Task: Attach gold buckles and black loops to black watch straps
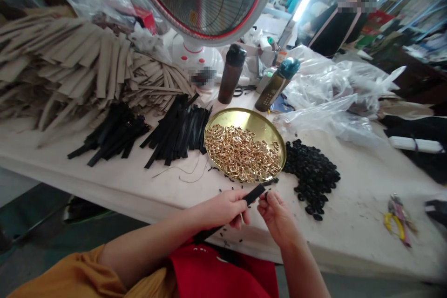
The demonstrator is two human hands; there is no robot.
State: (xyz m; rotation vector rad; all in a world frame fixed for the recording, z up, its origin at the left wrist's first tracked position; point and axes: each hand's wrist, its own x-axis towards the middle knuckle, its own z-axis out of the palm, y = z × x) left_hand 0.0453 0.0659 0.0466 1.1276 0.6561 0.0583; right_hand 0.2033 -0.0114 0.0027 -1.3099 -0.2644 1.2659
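Note:
My left hand (232, 207) is closed around a flat black strap (254, 194), whose far end points up toward the round gold tray (282, 145). The strap's other end runs back under my wrist toward my lap. My right hand (275, 216) pinches a small dark piece between thumb and fingertips, just beside the strap's tip. It is too small to name. The tray holds a heap of small gold metal buckles (240, 153). To its right lies a pile of small black oval pieces (312, 174).
Bundles of black straps (183, 132) lie left of the tray, with stacks of beige strips (80, 60) behind. A fan-shaped heater (202, 51), two bottles (232, 74) and clear plastic bags (331, 84) stand or lie at the back. Yellow-handled pliers (396, 223) rest at right.

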